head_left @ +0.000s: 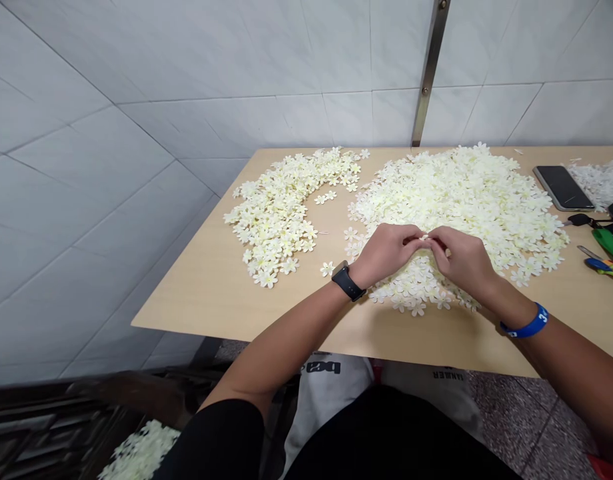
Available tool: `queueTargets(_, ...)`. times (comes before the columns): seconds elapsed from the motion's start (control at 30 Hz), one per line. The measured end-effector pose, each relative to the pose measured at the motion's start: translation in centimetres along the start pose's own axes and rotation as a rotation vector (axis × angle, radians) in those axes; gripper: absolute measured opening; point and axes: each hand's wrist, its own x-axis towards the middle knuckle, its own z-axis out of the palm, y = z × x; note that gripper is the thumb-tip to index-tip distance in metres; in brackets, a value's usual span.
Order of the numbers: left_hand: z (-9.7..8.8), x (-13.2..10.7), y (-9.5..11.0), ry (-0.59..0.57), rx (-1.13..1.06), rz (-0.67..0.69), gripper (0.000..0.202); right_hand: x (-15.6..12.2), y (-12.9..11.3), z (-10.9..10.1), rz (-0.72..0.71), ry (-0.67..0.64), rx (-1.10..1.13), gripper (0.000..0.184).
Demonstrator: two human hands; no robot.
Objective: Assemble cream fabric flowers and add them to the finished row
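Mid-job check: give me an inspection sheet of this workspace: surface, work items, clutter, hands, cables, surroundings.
Surface: light wood-coloured table.
Job's things: larger flower heap in the middle, smaller flower heap at left, loose blossoms between.
Clutter: phone, whitish pile and blue-and-yellow tool, all at right.
Hands: left hand and right hand meet at the fingertips, apparently pinching a small pale piece, mostly hidden.
Cables: black cord-like item near the phone; cannot tell whether it is one.
Surroundings: tiled wall with metal strip; more flowers below the table, lower left.
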Motion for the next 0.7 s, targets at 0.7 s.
queueTargets(0.7,-0.2,0.0,-0.4,-0.043,-0.231,0.035,0.027,0.4,0.2,-0.1,0.116,0.135,0.17,0.005)
